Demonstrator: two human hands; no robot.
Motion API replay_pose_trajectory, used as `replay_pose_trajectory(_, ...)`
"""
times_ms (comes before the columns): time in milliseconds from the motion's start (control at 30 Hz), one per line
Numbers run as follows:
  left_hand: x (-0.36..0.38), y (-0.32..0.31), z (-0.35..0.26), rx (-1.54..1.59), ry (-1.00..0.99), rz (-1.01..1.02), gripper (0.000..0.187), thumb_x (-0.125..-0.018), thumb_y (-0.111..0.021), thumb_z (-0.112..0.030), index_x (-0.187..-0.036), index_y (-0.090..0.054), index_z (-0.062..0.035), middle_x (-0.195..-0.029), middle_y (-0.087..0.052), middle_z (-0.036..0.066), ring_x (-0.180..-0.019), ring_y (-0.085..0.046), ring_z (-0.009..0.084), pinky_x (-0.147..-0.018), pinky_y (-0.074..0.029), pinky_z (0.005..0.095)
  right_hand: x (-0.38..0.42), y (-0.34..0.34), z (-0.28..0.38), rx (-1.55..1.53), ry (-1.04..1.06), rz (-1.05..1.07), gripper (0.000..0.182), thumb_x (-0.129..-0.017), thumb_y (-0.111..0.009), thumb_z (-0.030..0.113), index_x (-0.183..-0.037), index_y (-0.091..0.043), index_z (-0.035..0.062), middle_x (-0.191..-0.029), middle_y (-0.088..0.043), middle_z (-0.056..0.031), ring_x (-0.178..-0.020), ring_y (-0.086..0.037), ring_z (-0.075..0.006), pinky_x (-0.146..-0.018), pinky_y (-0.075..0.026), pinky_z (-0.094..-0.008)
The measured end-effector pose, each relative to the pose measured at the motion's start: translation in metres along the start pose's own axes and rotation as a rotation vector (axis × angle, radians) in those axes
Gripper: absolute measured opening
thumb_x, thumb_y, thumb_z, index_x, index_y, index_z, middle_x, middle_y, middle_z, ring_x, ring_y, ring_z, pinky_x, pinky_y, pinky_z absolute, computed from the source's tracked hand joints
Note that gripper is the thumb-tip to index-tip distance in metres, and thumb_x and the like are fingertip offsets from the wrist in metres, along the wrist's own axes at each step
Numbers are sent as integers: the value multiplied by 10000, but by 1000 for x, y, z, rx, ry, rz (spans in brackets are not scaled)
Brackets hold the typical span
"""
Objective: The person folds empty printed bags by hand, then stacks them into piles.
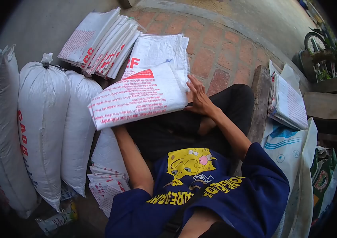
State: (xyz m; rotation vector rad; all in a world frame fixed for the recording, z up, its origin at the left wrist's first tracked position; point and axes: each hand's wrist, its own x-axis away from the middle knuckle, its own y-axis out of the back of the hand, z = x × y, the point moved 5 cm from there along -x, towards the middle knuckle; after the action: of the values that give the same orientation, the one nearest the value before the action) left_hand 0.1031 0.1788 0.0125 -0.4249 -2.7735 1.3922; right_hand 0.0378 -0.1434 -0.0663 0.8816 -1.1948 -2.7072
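A folded white woven sack with red print lies slanted above my lap. My right hand is at its right edge, fingers spread and thumb apart, close against the fold. From the left, my left forearm reaches up under the sack, which hides that hand and its fingers. Just beyond, more flat white sacks lie in a pile, partly covered by the folded one. A thick stack of folded sacks leans at the upper left.
Full white sacks stand at the left, one tied at its neck. Printed folded sacks lie beside my left arm. Another folded stack rests at the right, near a wooden plank. Brick paving stretches ahead; a bicycle wheel shows far right.
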Motion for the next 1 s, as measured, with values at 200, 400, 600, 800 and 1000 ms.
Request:
replay_pose_trajectory(200, 21, -16, -7, -170, -23, 92, 505, -995, -366, -435, -1379, -391, -109, -1279, -571, 144, -1225, -512, 307, -1054, -383, 478, -7, 20, 37, 74, 195, -120, 508, -667, -728, 73, -1156, -601, 121, -1380, -436, -159, -1287, -395, -374, -1019, -355, -488)
replay_pose_trajectory(400, 41, -41, -36, -845, -370, 588, 414, -931, -563, -385, -1162, -541, -43, -1146, -594, 236, -1125, -574, 356, -982, -446, 464, -12, 114, 77, -854, 104, -287, 238, -741, -729, 160, -853, -643, -31, -898, -691, -178, -822, -688, -284, -744, -538, -372)
replay_pose_trajectory(600, 77, -92, -32, -744, -158, 841, 393, -848, -721, -314, -985, -591, 31, -912, -652, 204, -907, -668, 337, -798, -547, 429, 11, 192, 119, -1131, -283, -153, 312, -878, -651, 243, -916, -614, -64, -807, -678, -196, -711, -701, -285, -642, -567, -364)
replay_pose_trajectory(800, 100, -32, -21, -1207, -57, -447, 310, -916, -645, -277, -844, -640, 25, -780, -642, 45, -751, -571, 96, -646, -458, 299, 9, 138, 55, -675, -371, -273, 448, -944, -539, 323, -1231, -519, -21, -1114, -610, -118, -1000, -594, -211, -868, -479, -321)
replay_pose_trajectory(1000, 41, -52, 2, -1656, 281, -410, 566, -891, -655, -270, -1325, -447, 28, -976, -659, 214, -870, -653, 280, -828, -484, 354, 74, 40, -18, -1063, -1362, -53, 753, -935, -296, 679, -1368, -416, 75, -1086, -627, -91, -810, -546, -130, -701, -452, -282)
